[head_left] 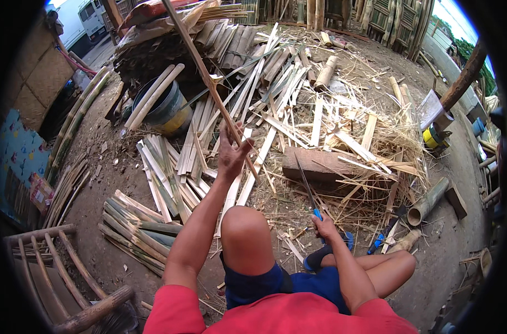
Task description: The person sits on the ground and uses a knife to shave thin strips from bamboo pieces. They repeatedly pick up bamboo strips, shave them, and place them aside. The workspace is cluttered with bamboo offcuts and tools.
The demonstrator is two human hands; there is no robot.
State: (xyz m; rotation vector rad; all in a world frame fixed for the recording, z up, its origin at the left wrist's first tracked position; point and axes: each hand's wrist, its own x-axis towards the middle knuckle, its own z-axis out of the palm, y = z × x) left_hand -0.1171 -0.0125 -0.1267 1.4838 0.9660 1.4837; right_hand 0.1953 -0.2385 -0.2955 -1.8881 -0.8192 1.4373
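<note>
My left hand (233, 153) is raised ahead of my bent knee, closed round a long brown bamboo strip (213, 88). The strip slants from the top of the view down past my palm, with its lower end just below the hand. A pale split or curl shows at a node partway up it. Low on the right, my right hand (324, 227) grips the blue handle of a long-bladed knife (307, 185). Its dark blade points forward, away from the strip, its tip by a wooden block (304, 162). Fingers under the handle are partly hidden.
Split bamboo slats (136, 236) lie in bundles on the left, near a bucket (178, 114) holding two poles. Shavings (401, 150) heap behind the block. A bamboo tube (428, 201) and another blue-handled tool (377, 243) lie right. A wooden rack (95, 309) stands lower left.
</note>
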